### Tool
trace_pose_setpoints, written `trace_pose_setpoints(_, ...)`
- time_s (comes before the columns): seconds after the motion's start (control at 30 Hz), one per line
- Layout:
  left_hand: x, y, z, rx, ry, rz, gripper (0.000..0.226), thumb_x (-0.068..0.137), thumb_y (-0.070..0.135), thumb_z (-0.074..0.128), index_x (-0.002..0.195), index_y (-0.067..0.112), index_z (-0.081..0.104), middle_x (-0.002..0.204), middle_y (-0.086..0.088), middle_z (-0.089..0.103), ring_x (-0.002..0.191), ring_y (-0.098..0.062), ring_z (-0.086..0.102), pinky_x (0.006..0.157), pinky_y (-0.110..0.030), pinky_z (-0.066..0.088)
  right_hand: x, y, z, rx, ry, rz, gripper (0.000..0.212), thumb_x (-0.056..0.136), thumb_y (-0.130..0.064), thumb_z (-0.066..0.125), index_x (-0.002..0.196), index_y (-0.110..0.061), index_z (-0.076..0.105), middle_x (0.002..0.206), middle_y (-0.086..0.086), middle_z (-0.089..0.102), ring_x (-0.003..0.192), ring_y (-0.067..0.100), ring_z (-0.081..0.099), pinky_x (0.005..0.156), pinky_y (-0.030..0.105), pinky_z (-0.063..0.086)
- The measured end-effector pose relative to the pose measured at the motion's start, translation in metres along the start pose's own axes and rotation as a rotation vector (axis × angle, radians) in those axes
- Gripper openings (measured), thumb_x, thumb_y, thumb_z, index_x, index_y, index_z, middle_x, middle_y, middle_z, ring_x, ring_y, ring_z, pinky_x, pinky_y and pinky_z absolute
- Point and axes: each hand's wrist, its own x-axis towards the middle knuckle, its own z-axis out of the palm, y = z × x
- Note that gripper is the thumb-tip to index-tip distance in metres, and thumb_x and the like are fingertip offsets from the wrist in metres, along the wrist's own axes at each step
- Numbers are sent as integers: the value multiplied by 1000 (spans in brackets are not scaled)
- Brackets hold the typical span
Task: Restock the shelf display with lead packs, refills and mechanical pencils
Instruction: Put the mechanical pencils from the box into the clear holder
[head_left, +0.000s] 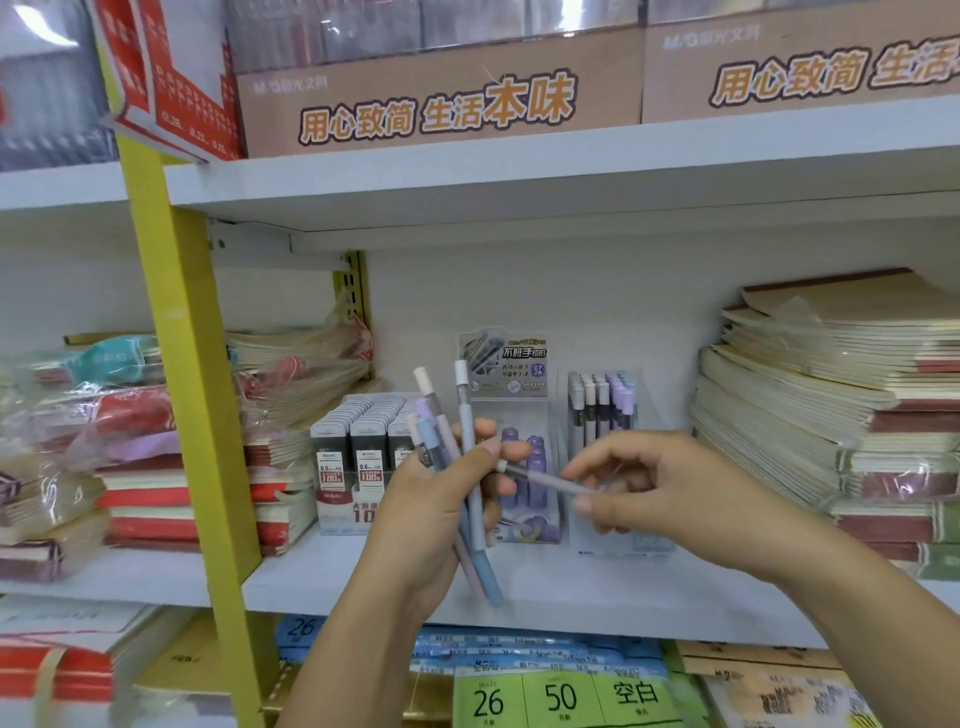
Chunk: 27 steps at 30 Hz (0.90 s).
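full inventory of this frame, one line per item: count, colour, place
lead-pack display box: one, black and white, middle shelf, left of centre
lead-tube display: one, purple, middle shelf, centre
clear pencil holder: one, white, black and purple pencils, right of that display
notebook stacks: several, cream with red-brown spines, shelf right
wrapped notebook stacks: several, red and white, shelf left
cardboard boxes: two, brown, top shelf
upright post: one, yellow, left
pencil bunch: about five, pastel pink, purple and blue, centre foreground
single pencil: one, pale purple, right of the bunch
left hand: one, centre, grips the pencil bunch
right hand: one, right of centre, pinches the single pencil
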Motion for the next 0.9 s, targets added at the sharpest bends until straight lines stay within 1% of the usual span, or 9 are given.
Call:
trace_pose_setpoints(0.1, -2, -3, 9, 83, -36, -7, 30, 77, 26, 72, 103, 12, 67, 93, -15, 76, 54, -14, 59, 46, -24, 49, 4, -1, 11, -42, 44, -35, 8, 80, -25, 76, 85, -27, 71, 68, -15, 67, 62, -3, 59, 61, 12, 47)
trace_pose_setpoints(0.17, -2, -3, 11, 135, -33, 3, 39, 79, 32, 70, 111, 12, 66, 90, -11, 76, 52, -13, 58, 47, -23, 49, 7, -2, 13, -63, 35, -40, 11, 82, -20, 74, 88, -27, 70, 69, -15, 65, 65, -1, 59, 67, 18, 51)
trace_pose_setpoints(0.27, -2, -2, 8, 201, -8, 22, 40, 81, 39, 65, 114, 17, 66, 101, -5, 77, 54, -12, 60, 50, -23, 51, 7, -3, 2, -43, 53, -36, 31, 87, -10, 67, 112, -29, 63, 83, -2, 67, 75, 12, 67, 76, 27, 56)
trace_pose_setpoints(0.37, -3, -2, 3, 219, -8, -3, 39, 80, 40, 63, 112, 19, 69, 99, -7, 77, 55, -15, 62, 55, -25, 54, 11, -2, -16, 151, 273, -127, 55, 92, -3, 57, 135, -36, 45, 88, 3, 62, 77, 13, 70, 78, 25, 55)
trace_pose_setpoints(0.5, -4, -6, 0, 152, -30, -59, 24, 79, 37, 64, 98, 27, 76, 83, -12, 74, 59, -21, 65, 61, -31, 58, 19, 4, -26, 209, 584, -314, 55, 95, -1, 51, 123, -48, 44, 91, 8, 58, 81, 13, 71, 77, 21, 56)
trace_pose_setpoints(0.57, -4, -9, 1, 138, -14, -59, 28, 78, 39, 65, 101, 26, 75, 80, -12, 72, 56, -21, 62, 59, -31, 56, 25, 11, -25, 157, 662, -361, 56, 94, -1, 54, 116, -52, 44, 91, 3, 58, 82, 12, 70, 75, 24, 57)
trace_pose_setpoints(0.67, -2, -14, 4, 160, 35, -32, 32, 81, 40, 63, 107, 24, 72, 75, -10, 70, 49, -16, 51, 50, -27, 49, 35, 23, -20, -7, 699, -349, 61, 89, -4, 63, 106, -59, 43, 89, -9, 61, 85, 10, 66, 75, 22, 54)
trace_pose_setpoints(0.77, 0, -20, 5, 182, 58, -9, 19, 95, 29, 58, 109, 22, 70, 71, -6, 69, 44, -13, 43, 44, -25, 41, 43, 35, -13, -181, 685, -290, 57, 86, -8, 68, 102, -57, 43, 83, -10, 63, 77, 2, 63, 66, 15, 50)
trace_pose_setpoints(0.9, 2, -24, 1, 188, 46, -13, 19, 98, 27, 56, 112, 19, 67, 71, -5, 66, 44, -12, 40, 43, -24, 38, 47, 43, -5, -259, 623, -244, 53, 85, -10, 69, 103, -53, 43, 79, -11, 63, 71, 2, 62, 67, 18, 49)
